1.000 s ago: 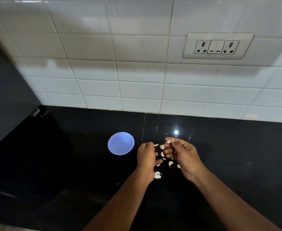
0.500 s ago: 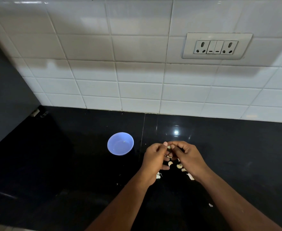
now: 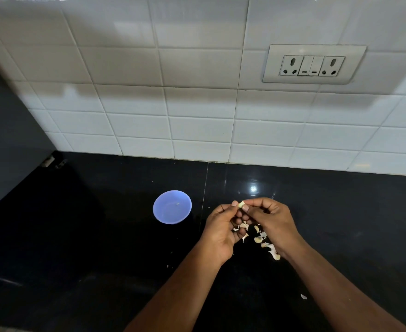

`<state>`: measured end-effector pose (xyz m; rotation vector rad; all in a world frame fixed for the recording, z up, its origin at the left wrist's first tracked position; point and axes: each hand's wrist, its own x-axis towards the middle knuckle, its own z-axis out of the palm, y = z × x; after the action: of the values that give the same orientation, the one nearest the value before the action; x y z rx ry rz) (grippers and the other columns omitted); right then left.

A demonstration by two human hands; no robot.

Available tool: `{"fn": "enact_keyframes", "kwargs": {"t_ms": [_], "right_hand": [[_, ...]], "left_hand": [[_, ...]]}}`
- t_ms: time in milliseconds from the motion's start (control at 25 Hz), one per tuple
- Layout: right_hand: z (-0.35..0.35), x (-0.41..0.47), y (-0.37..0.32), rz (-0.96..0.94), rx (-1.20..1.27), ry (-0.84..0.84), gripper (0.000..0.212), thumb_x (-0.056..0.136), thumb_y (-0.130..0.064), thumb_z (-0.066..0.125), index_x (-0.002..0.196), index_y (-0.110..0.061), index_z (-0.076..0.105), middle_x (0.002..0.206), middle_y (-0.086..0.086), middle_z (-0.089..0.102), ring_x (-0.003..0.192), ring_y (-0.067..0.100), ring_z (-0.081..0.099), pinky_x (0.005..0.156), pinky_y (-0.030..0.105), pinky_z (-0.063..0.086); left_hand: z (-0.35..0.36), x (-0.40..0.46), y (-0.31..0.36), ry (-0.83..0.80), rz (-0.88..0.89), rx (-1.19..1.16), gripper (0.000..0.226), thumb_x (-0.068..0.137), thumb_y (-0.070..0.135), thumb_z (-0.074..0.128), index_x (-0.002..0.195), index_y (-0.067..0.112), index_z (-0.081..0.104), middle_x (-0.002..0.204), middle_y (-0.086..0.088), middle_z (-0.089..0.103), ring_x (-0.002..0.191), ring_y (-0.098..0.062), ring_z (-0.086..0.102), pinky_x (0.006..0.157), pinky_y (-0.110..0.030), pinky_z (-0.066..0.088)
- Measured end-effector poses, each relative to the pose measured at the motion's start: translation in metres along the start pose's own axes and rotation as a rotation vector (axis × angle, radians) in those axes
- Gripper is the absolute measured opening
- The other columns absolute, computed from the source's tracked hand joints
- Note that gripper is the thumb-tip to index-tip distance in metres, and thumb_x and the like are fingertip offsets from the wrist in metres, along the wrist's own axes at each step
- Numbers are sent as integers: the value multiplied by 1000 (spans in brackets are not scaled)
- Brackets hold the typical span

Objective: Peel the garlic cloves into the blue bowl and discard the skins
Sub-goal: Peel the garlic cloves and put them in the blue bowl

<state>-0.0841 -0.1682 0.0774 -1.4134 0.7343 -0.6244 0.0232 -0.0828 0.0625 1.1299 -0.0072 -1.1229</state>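
Note:
A small pale garlic clove point(image 3: 241, 204) is pinched between the fingertips of my left hand point(image 3: 221, 233) and my right hand point(image 3: 272, 224), a little above the black counter. Both hands have curled fingers that meet at the clove. Beneath and between the hands lie several loose cloves and bits of skin point(image 3: 259, 238). The blue bowl point(image 3: 172, 207) stands on the counter to the left of my left hand, apart from it; a tiny pale fleck shows inside it.
The black counter point(image 3: 89, 236) runs back to a white tiled wall with a socket plate point(image 3: 313, 64). A dark panel point(image 3: 3, 140) closes the left side. A stray skin flake point(image 3: 303, 296) lies near my right forearm.
My hands have come together: a second ago they were apart with the right holding the clove, and now both pinch it. The hands rose slightly, uncovering more skins below.

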Motion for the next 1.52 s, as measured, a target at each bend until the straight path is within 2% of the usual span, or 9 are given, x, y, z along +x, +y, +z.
{"fn": "enact_keyframes", "kwargs": {"t_ms": [120, 240, 440, 560, 680, 800, 1040, 1240, 1520], "right_hand": [[-6, 5, 0, -15, -3, -83, 14, 89, -11, 79, 100, -3, 78, 89, 22, 76, 79, 24, 69, 77, 29, 60], [-9, 8, -2, -60, -121, -111, 9, 91, -16, 79, 96, -9, 78, 81, 17, 74, 72, 20, 67, 75, 29, 59], [0, 9, 3, -120, -245, -87, 7, 99, -18, 69, 93, -15, 73, 84, 10, 73, 75, 14, 68, 76, 27, 58], [4, 11, 10, -82, -227, -47, 10, 101, -15, 65, 93, -15, 70, 86, 13, 72, 77, 17, 68, 78, 35, 58], [12, 11, 15, -32, -210, 12, 11, 101, -12, 62, 93, -12, 69, 82, 10, 72, 73, 14, 67, 72, 32, 57], [14, 7, 19, 12, -203, -93, 15, 101, -11, 61, 94, -15, 73, 81, 6, 75, 73, 16, 69, 69, 30, 57], [6, 10, 16, 65, -372, 115, 16, 88, -23, 83, 82, -13, 72, 69, 5, 74, 58, 11, 67, 54, 28, 54], [16, 9, 14, -63, -264, 26, 16, 92, -20, 78, 107, -25, 75, 89, -1, 78, 79, 15, 74, 71, 25, 60], [22, 12, 15, 68, 117, 20, 12, 100, -9, 66, 101, -1, 76, 89, 19, 75, 76, 21, 67, 70, 30, 58]], "left_hand": [[-3, 0, 3, -7, -74, 0, 19, 102, 25, 67, 85, 18, 63, 66, 4, 58, 52, -5, 48, 41, -18, 26], [-7, 1, 4, -20, -122, -5, 16, 102, 26, 67, 88, 20, 63, 66, 7, 55, 51, -4, 42, 40, -18, 20], [-1, 6, 2, 39, -102, -40, 16, 101, 26, 68, 87, 20, 66, 65, 6, 57, 52, -5, 42, 42, -19, 20], [2, 8, -3, 91, -76, -55, 15, 100, 24, 70, 87, 19, 67, 65, 5, 59, 55, -6, 45, 41, -19, 22], [3, 12, -9, 136, -25, -76, 13, 99, 22, 72, 88, 18, 67, 69, 2, 61, 51, -6, 46, 40, -19, 25], [1, 16, -10, 193, 25, -86, 11, 98, 22, 74, 91, 15, 70, 68, 0, 60, 49, -9, 47, 42, -21, 29], [-9, 17, -9, 277, 130, 42, 3, 95, 19, 76, 96, 17, 78, 75, 7, 68, 60, -4, 49, 48, -19, 35], [-3, 14, -11, 268, 136, 51, 8, 99, 21, 73, 99, 14, 77, 79, 2, 66, 67, -6, 55, 53, -21, 40], [-6, 15, -10, 180, 93, -62, 10, 101, 23, 70, 96, 14, 73, 84, -7, 63, 65, -10, 57, 52, -21, 44]]}}
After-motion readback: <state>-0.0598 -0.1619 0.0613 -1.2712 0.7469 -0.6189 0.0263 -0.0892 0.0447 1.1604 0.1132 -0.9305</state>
